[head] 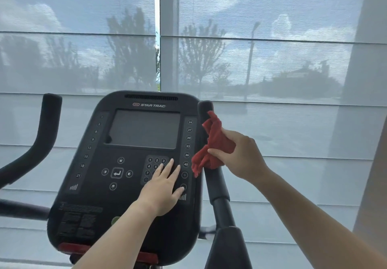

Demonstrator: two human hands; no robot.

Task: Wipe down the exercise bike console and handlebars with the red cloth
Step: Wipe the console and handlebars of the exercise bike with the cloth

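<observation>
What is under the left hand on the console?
The left hand lies flat on the console, over its number keypad. Keys 1 to 5 and 7 show; the other keys are covered.

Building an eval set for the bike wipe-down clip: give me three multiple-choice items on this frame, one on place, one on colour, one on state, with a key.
1. Where is the red cloth?
A. On the console screen
B. Against the right handlebar
C. On the left handlebar

2. What colour is the console casing?
A. Black
B. White
C. Silver

3. How is the left hand?
A. Gripping a handlebar
B. Clutching the cloth
C. Flat on the keypad, fingers spread

Key:
1 B, the right hand bunches it around the right handlebar.
2 A, the shell is dark throughout.
3 C, its palm lies over the number keys, holding nothing.
</observation>
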